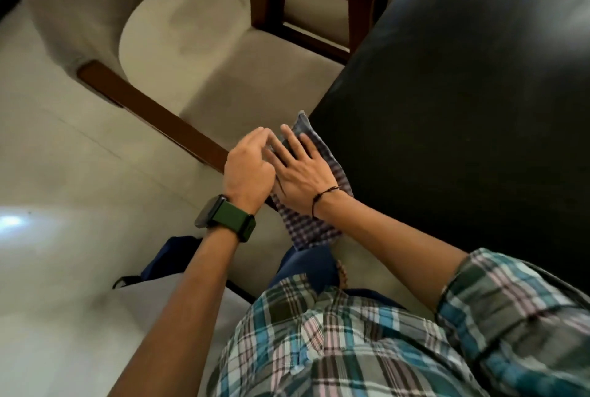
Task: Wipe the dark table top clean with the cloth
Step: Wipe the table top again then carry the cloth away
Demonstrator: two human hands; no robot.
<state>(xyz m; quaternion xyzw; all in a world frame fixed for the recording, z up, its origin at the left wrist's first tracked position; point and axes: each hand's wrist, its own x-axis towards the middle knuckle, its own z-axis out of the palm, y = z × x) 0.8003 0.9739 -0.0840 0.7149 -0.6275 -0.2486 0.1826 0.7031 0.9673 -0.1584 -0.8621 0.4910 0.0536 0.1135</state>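
Right, I am looking down from the head camera at the near corner of the table (447,93); the cloth (306,221), a blue check, lies over that edge, its far part on the dark top and its near end hanging off toward my legs. My right hand (300,173) lies flat on it with the fingers straight and spread, pressing and gripping nothing; my left hand (249,169) sits just beside it at the cloth's outer edge with the fingers loosely bent; whether they pinch the fabric I cannot tell, since the fingertips are blurred and partly hidden behind the right hand.

I judge the step to be the wipe at this corner, with nearly all of the top left to cover; the surface stretches away to the right and up, glossy and showing only reflections, so I cannot see where the dirt is. To do it well I would draw the hanging end up onto the top first, so that the whole cloth works and none drags off the edge; then keep the right palm flat with even pressure and sweep in long overlapping passes away from the corner. The left hand should steady the cloth or lift clear; a chair (159,45) stands close by the table on the left, so my elbow has little room on that side.
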